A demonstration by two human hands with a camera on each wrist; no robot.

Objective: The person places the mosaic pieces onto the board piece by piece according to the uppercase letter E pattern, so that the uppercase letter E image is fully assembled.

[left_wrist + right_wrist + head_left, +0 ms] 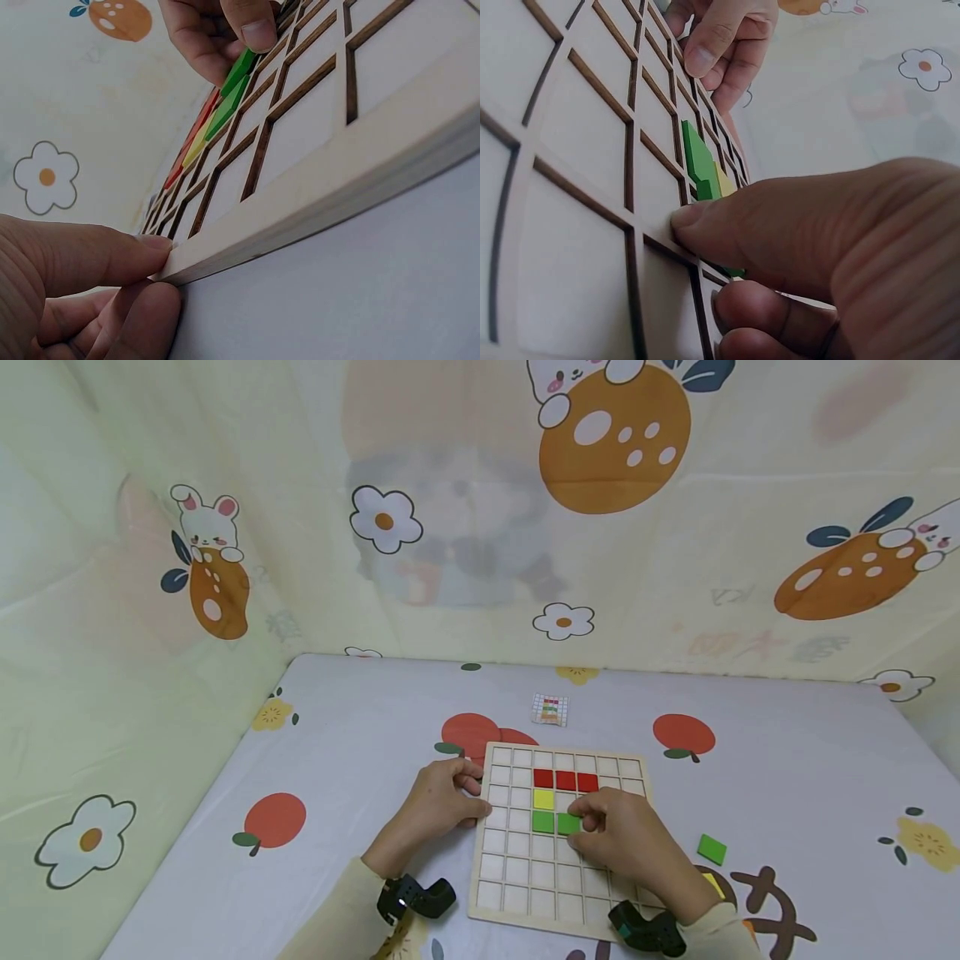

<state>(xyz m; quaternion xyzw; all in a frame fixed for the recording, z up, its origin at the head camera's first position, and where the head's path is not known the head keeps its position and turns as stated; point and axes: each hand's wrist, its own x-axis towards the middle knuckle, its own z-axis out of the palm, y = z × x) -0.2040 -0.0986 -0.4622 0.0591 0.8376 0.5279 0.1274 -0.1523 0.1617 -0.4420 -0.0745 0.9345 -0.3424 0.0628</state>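
Observation:
A wooden grid board (517, 922) with square cells lies on the table, several coloured tiles set in its upper part. Three red tiles (566, 781) form a row, a yellow tile (543, 799) sits below the leftmost, and a green tile (543, 822) is under that. My right hand (630, 839) pinches a second green tile (567, 824) between thumb and fingers, just right of the first; in the right wrist view the thumb (727, 225) hides part of it. My left hand (438, 802) grips the board's left edge, its thumb (112, 259) on the frame.
A loose green tile (712, 849) lies right of the board, and a yellow tile (713, 884) shows partly behind the right forearm. Beyond the board is a small card (551, 710) with a coloured grid pattern. Patterned cloth (465, 568) hangs behind the table.

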